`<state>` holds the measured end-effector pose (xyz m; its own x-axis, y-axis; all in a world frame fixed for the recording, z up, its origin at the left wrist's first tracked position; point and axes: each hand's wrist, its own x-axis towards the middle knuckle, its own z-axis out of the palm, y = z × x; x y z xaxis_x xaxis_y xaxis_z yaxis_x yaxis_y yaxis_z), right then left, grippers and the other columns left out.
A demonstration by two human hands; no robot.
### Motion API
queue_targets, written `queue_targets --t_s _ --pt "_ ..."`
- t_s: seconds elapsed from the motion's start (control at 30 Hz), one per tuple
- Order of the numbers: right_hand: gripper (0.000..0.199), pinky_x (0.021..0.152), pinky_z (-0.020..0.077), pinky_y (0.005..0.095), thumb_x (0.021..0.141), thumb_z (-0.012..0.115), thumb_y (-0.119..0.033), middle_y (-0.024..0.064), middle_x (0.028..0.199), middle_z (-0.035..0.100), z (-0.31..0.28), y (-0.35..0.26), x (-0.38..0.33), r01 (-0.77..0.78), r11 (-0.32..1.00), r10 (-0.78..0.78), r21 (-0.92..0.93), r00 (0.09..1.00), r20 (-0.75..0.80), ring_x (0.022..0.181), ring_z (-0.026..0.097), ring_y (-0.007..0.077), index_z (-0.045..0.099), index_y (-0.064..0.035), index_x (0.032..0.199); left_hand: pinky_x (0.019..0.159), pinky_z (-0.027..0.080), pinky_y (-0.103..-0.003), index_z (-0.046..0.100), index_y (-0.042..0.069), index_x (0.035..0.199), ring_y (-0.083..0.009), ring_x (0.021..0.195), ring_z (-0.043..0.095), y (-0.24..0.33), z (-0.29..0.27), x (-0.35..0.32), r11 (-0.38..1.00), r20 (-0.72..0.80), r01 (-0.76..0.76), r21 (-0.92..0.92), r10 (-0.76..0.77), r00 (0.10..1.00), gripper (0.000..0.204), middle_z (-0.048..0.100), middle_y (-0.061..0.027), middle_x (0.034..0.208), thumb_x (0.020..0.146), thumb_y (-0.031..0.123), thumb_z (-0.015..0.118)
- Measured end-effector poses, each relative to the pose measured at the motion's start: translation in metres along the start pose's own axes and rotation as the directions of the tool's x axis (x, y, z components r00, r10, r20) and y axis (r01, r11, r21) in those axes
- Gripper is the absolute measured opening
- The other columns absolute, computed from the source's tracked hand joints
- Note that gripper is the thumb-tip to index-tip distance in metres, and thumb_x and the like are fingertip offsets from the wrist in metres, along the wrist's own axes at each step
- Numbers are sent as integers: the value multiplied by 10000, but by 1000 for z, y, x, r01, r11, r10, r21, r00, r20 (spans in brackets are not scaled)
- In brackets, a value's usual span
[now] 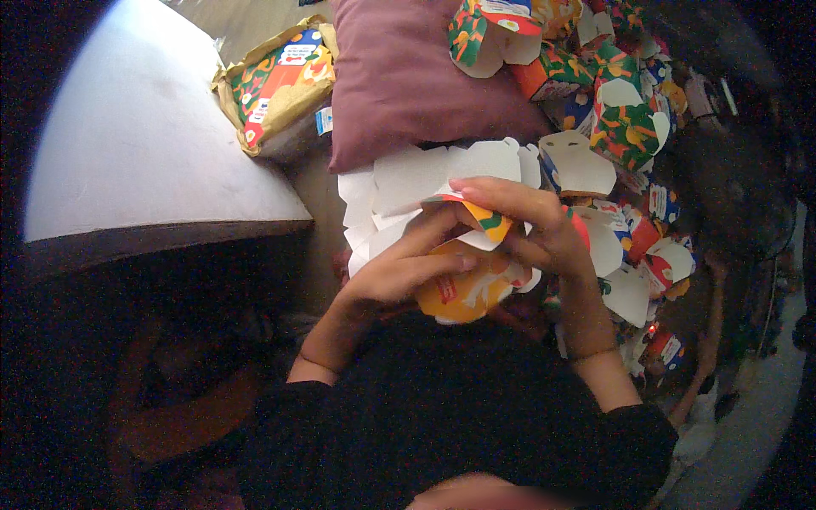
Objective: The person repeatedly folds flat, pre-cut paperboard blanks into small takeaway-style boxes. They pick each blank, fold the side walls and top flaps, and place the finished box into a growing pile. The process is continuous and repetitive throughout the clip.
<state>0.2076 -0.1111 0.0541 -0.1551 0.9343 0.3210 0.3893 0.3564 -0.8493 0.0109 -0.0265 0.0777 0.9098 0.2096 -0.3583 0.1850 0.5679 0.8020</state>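
A white table is seen upper left, a mauve cushion beside it, a heap of folded cartons to the right; a stack of flat blanks lies underneath; the orange carton is gripped mid-frame by the left hand, fingers closed, while its flap is pinched by the right hand; creases are probably best pressed firmly, carton kept steady.

We have one view only — a wide fisheye worn on the head, looking steeply down and slightly forward. It sits close above our own hands, with forearms entering from the lower edge. Straight edges bow toward the dark rim — the pale bench curves at far left, and the purple cushion lies far ahead.
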Motion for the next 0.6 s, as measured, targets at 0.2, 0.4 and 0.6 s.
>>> queue_targets --t_s 0.2,0.4,0.6 --pt "228 739 523 284 803 603 -13 124 942 681 9 3 0 -159 983 123 -93 943 -309 838 674 216 663 -36 1022 1008 373 -375 274 22 1370 -253 1208 451 -8 3 3 954 48 -127 -272 146 988 745 399 -152 1343 785 297 643" --pt "195 685 509 240 820 594 36 119 896 689 14 -7 4 -270 946 118 -176 798 -591 777 650 123 664 21 1001 912 445 -302 406 8 1272 -170 1033 562 -8 2 5 977 -65 -58 -205 46 997 532 554 -89 1163 839 202 645" --pt "217 635 526 305 764 586 -28 181 941 671 -8 -12 -3 51 887 -178 -458 955 -239 763 676 266 673 -12 962 864 465 -292 471 12 1225 -156 980 586 -2 -11 -1 984 -101 85 -156 -102 990 467 592 -76 1103 832 181 658"
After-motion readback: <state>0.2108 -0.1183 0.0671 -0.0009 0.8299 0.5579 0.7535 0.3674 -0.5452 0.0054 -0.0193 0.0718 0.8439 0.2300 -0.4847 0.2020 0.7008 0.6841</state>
